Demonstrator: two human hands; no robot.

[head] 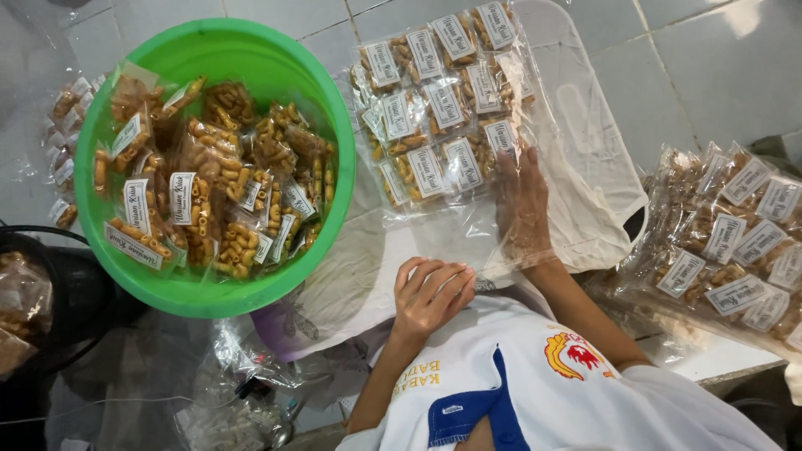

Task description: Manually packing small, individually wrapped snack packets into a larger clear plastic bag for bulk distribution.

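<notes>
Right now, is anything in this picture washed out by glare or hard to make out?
Head view: glare whitens the floor tiles at top right; the clear plastic bag sheens over its snack packets and the right hand; the left hand looks sharp; the dark bottom-left corner hides detail.

Green basin [209,292], golden-brown snacks [225,192], white labels [181,197]

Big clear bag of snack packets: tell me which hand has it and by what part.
The right hand is inside the big clear bag through its open end, fingers flat by the packets. The left hand rests curled at the opening, gripping nothing visibly.
</notes>
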